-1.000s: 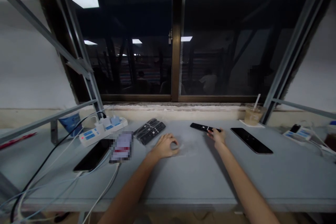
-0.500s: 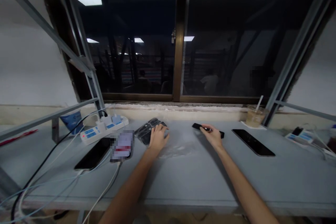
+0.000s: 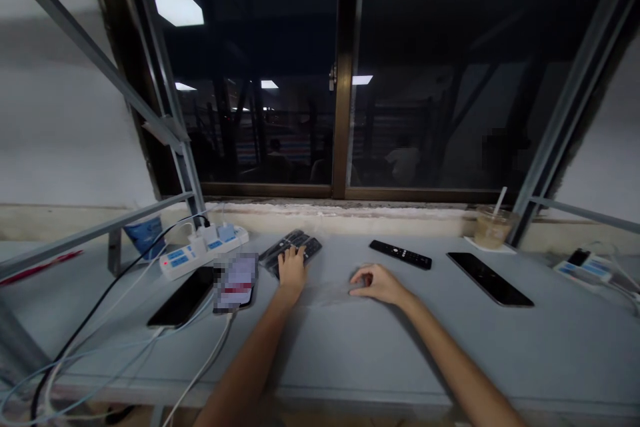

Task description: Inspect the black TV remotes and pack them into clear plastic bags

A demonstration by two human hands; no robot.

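Note:
Several black remote controls (image 3: 310,248) lie at an angle on the table, the left ones seemingly in clear plastic. My left hand (image 3: 291,270) rests on their near end, fingers laid over them and partly apart. A thin clear plastic sheet or bag (image 3: 325,293) lies between my hands, its outline hard to make out. At its right edge is my right hand (image 3: 380,283), thumb and index finger curved with a gap between their tips. Whether they touch the plastic is unclear. Beyond this hand, a single black remote control (image 3: 401,254) lies buttons up, untouched.
Left stand a white power strip (image 3: 175,265) with plugs, a dark phone (image 3: 183,298) and a lit phone (image 3: 237,280), with cables trailing over the edge. To the right are a black phone (image 3: 490,279), a drink cup with a straw (image 3: 493,230) and another power strip (image 3: 583,265).
My right hand has let go of the single remote control, now lying on the table, and has moved left and nearer to the plastic. My left hand has shifted slightly left and nearer, still on the remotes.

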